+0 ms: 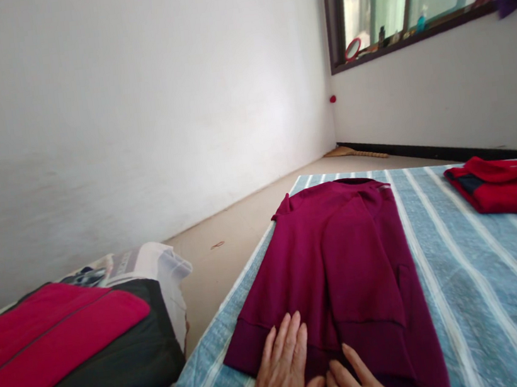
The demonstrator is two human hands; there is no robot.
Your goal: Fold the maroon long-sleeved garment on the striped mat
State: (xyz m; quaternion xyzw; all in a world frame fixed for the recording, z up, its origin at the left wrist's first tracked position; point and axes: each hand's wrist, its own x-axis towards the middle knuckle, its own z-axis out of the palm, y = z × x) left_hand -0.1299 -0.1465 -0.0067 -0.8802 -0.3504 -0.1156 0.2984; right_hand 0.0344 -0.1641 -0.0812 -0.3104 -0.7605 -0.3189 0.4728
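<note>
A plum-coloured sweatshirt (pixel 301 264) lies on a blue-and-white striped cloth, its neckline at the far end and its ribbed hem towards me. One sleeve is folded down over the body, and its cuff rests close to the hem. My left hand (pixel 282 371) lies flat on the hem, fingers stretched out and thumb to the right. Beside it, my right hand (pixel 354 381) touches the fabric just below the cuff, with its fingers a little bent and apart. The lower parts of both hands are cut off by the frame's bottom edge.
The striped cloth (pixel 459 268) covers the surface under the sweatshirt. A folded red garment (pixel 514 185) lies on it at the right. Red and dark clothes (pixel 67 333) are piled at the left beside a white plastic bag (pixel 148 262). A broom (pixel 353 153) lies in the corner.
</note>
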